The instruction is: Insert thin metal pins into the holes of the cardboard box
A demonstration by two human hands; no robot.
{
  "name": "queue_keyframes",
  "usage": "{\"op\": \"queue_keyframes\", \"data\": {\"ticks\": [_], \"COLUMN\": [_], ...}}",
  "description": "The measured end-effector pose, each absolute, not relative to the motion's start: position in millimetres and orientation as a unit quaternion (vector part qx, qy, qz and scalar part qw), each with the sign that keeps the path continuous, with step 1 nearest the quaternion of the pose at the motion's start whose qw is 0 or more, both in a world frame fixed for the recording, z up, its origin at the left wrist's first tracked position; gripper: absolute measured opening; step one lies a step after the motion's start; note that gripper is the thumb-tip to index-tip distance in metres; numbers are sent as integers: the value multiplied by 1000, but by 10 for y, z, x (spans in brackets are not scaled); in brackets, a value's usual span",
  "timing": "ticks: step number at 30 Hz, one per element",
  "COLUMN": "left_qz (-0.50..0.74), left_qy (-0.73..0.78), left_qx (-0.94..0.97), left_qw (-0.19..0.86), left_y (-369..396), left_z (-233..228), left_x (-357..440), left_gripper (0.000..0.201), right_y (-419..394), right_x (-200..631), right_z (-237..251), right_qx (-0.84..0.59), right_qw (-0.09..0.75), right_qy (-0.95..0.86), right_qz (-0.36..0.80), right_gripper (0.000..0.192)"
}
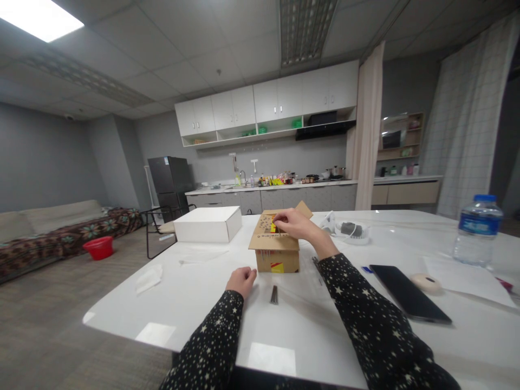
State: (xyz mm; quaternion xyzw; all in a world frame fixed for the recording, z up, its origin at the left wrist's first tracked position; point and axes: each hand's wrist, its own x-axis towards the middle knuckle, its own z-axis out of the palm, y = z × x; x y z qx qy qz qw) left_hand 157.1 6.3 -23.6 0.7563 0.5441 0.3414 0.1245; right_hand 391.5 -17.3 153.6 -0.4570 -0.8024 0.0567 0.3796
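1. While your left hand (241, 281) rests loosely curled on the table (195, 303), holding nothing, keep it near the front edge, ready to brace the cardboard box (276, 246) if it slides.
2. Leave the small dark bundle (274, 294), lying just in front of the box, where it is, clear of your sleeve.
3. With the box standing mid-table beside the white box (208, 223), its flaps open, work from above: your right hand (293, 222) has its fingers pinched at something yellow inside; what it grips I cannot tell.
4. Keep your right forearm off the phone (408, 292) and water bottle (476, 230) toward the right edge.
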Motion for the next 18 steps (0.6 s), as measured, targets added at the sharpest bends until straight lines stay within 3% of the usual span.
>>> {"op": "queue_keyframes", "data": {"ticks": [18], "left_qz": [347], "left_qy": [539], "left_qx": [757], "left_qw": [128], "left_y": [79], "left_z": [-245], "left_x": [1561], "left_gripper": [42], "right_y": [-117], "right_x": [3828], "right_z": [1464], "right_qx": [-443], "right_qw": [409], "right_qy": [-797], "right_qz": [42], "right_gripper": [18]}}
